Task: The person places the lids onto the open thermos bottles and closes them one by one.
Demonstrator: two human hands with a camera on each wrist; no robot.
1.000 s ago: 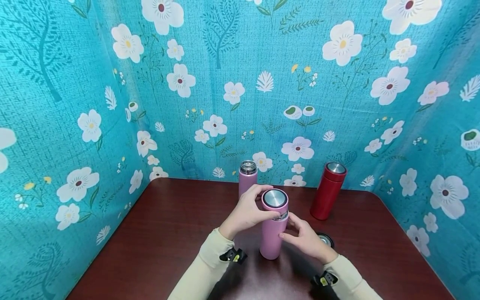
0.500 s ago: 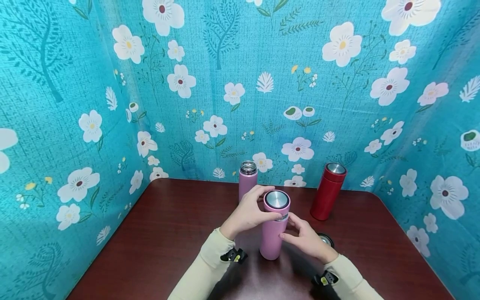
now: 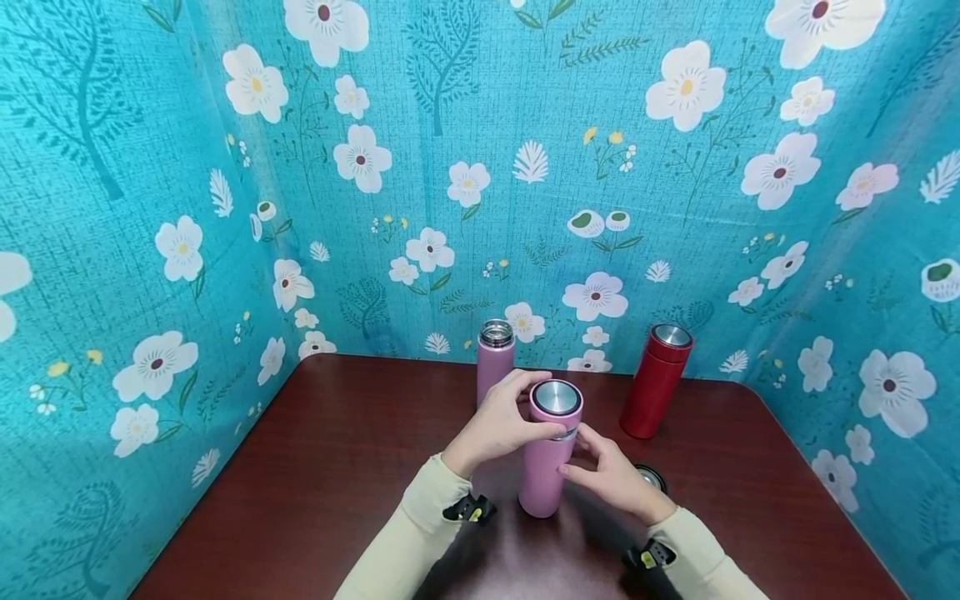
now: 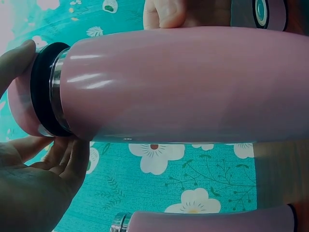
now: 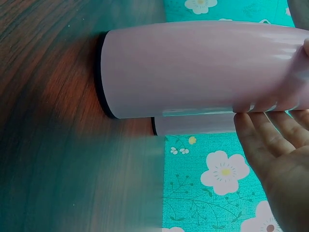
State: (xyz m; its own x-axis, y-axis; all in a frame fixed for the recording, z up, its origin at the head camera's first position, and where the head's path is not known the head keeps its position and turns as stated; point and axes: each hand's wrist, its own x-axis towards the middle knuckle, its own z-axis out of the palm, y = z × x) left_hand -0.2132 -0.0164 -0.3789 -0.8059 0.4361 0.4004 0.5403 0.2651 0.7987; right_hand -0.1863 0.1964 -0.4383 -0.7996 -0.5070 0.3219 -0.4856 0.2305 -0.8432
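Note:
A pink thermos point(image 3: 543, 479) stands upright on the table in the middle of the head view. On its mouth sits a pink lid point(image 3: 557, 398) with a silver top. My left hand point(image 3: 498, 423) grips this lid between thumb and fingers. Below the lid, the left wrist view shows a black ring point(image 4: 44, 92) and a strip of steel neck point(image 4: 57, 89). My right hand point(image 3: 611, 479) holds the thermos body from the right, thumb in front and fingers behind it. In the right wrist view its fingertips point(image 5: 245, 121) press the body's side.
Behind stands a second pink thermos point(image 3: 495, 362), lidless, its steel mouth showing. A red thermos point(image 3: 656, 383) with its lid on stands at the back right. A loose lid point(image 3: 652, 477) lies beyond my right wrist, partly hidden. Floral curtains point(image 3: 465, 250) surround the dark wooden table point(image 3: 337, 467).
The lid in my left hand has shifted slightly right, and less of the steel neck shows in the head view. My right hand and the thermos body stay in place.

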